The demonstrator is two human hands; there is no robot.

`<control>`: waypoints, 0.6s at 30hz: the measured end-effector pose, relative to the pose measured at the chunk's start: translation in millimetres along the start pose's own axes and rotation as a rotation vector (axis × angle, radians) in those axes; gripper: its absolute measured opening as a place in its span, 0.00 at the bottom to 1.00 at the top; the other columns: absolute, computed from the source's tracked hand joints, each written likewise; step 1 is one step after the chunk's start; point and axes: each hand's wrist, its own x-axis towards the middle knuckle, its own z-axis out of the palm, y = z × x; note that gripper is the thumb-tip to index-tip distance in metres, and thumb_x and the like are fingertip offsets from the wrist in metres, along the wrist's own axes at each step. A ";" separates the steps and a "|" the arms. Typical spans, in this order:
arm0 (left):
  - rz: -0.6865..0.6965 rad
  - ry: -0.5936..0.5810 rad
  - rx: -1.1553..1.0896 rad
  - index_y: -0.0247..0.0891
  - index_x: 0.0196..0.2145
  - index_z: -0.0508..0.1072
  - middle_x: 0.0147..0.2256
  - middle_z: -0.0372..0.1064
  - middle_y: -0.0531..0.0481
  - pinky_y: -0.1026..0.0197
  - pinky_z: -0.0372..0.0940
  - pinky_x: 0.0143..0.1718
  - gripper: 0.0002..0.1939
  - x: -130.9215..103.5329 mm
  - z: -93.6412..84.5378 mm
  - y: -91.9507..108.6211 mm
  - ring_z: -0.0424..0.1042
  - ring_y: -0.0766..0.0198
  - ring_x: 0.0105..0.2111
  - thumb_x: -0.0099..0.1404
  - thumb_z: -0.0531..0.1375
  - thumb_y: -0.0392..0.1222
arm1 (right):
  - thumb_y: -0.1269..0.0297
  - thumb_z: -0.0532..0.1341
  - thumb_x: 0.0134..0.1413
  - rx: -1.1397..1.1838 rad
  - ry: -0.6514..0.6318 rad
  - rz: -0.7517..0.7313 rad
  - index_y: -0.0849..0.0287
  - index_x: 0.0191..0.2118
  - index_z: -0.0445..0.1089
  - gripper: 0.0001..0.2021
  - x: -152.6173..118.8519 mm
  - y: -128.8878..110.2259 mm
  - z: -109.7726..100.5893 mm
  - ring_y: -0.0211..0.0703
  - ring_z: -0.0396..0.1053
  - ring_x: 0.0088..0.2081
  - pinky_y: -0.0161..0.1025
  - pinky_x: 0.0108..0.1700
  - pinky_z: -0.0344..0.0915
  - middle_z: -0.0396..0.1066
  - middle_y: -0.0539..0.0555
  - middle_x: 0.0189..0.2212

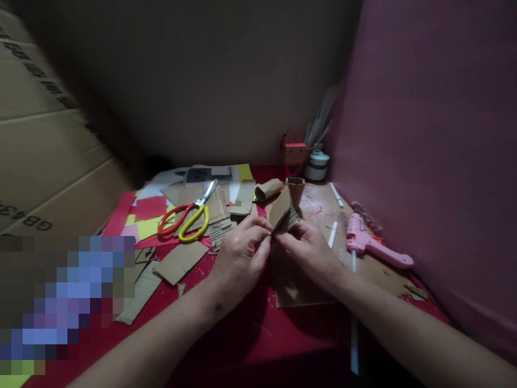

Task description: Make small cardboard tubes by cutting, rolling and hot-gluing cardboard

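Note:
Between my two hands is a small folded piece of cardboard (280, 209), held up off the table. My left hand (246, 250) pinches its lower left edge with the fingers closed. On its lower right side my right hand (302, 242) grips it, the fingertips partly hidden behind it. A cardboard tube (296, 189) stands upright just behind the piece, and a rolled cardboard piece (270, 189) lies to its left. Under my right hand lies a flat cardboard sheet (299, 291).
Scissors (196, 215) with red and yellow handles lie left on cardboard scraps and coloured paper (150, 208). At right rests a pink glue gun (375, 245) with a glue stick. A small box figure (295, 153) and a pale jar (317, 164) stand at the back, beside a wall (424, 134).

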 end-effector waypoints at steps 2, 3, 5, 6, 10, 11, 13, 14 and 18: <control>0.003 -0.006 -0.002 0.34 0.27 0.72 0.33 0.70 0.46 0.61 0.66 0.34 0.08 -0.5 0.0 -0.2 0.70 0.64 0.32 0.59 0.55 0.28 | 0.70 0.58 0.48 0.034 -0.010 0.035 0.60 0.36 0.73 0.09 0.2 1.0 -0.4 0.41 0.69 0.38 0.41 0.44 0.64 0.73 0.52 0.33; 0.002 -0.012 0.000 0.34 0.27 0.72 0.33 0.70 0.46 0.61 0.66 0.34 0.08 -0.7 -0.2 -0.3 0.70 0.64 0.32 0.60 0.55 0.28 | 0.70 0.57 0.48 0.057 -0.012 0.055 0.60 0.37 0.72 0.09 0.2 1.7 -0.4 0.42 0.69 0.38 0.41 0.44 0.64 0.73 0.52 0.34; 0.006 -0.026 0.008 0.34 0.27 0.72 0.33 0.69 0.46 0.61 0.66 0.34 0.09 -0.8 -0.7 -0.6 0.70 0.64 0.33 0.60 0.54 0.28 | 0.70 0.57 0.48 0.097 -0.005 0.095 0.60 0.37 0.72 0.10 0.3 2.8 0.0 0.43 0.69 0.39 0.40 0.42 0.65 0.73 0.52 0.33; 0.010 -0.032 0.016 0.34 0.28 0.72 0.33 0.69 0.46 0.61 0.66 0.35 0.08 -0.9 -0.7 -0.8 0.70 0.64 0.33 0.60 0.54 0.28 | 0.70 0.56 0.48 0.111 -0.002 0.111 0.60 0.37 0.72 0.10 0.2 3.2 0.3 0.43 0.69 0.40 0.40 0.41 0.65 0.73 0.52 0.33; 0.057 -0.049 0.076 0.33 0.28 0.70 0.34 0.68 0.45 0.62 0.66 0.35 0.08 -2.6 3.0 -3.6 0.69 0.65 0.34 0.59 0.53 0.27 | 0.71 0.55 0.47 0.168 -0.008 0.140 0.60 0.37 0.71 0.11 0.0 6.5 2.7 0.42 0.68 0.38 0.38 0.40 0.65 0.72 0.52 0.32; 0.072 -0.047 0.097 0.33 0.28 0.69 0.35 0.67 0.45 0.62 0.66 0.35 0.07 -3.5 4.9 -5.0 0.69 0.64 0.34 0.59 0.53 0.27 | 0.71 0.55 0.46 0.209 -0.009 0.147 0.59 0.35 0.71 0.10 0.1 8.1 3.5 0.41 0.68 0.36 0.37 0.39 0.65 0.72 0.51 0.31; 0.096 -0.040 0.143 0.34 0.28 0.68 0.35 0.66 0.45 0.61 0.66 0.35 0.07 -5.9 9.6 -8.3 0.68 0.64 0.34 0.59 0.53 0.27 | 0.73 0.55 0.43 0.322 -0.001 0.188 0.59 0.30 0.70 0.08 0.8 11.8 5.4 0.37 0.66 0.30 0.35 0.34 0.63 0.70 0.49 0.26; 0.103 -0.036 0.163 0.34 0.28 0.68 0.35 0.66 0.44 0.60 0.67 0.35 0.07 -7.2 12.2 -9.9 0.68 0.63 0.35 0.59 0.53 0.27 | 0.74 0.55 0.41 0.379 0.003 0.223 0.59 0.27 0.68 0.07 1.3 13.7 6.3 0.36 0.65 0.27 0.34 0.32 0.62 0.68 0.48 0.23; 0.093 -0.037 0.167 0.35 0.27 0.67 0.35 0.65 0.45 0.60 0.66 0.35 0.07 -11.8 20.7 -14.7 0.67 0.63 0.35 0.57 0.53 0.26 | 0.76 0.54 0.33 0.474 -0.007 0.343 0.59 0.22 0.65 0.06 4.1 20.0 8.9 0.34 0.60 0.21 0.33 0.26 0.60 0.61 0.46 0.17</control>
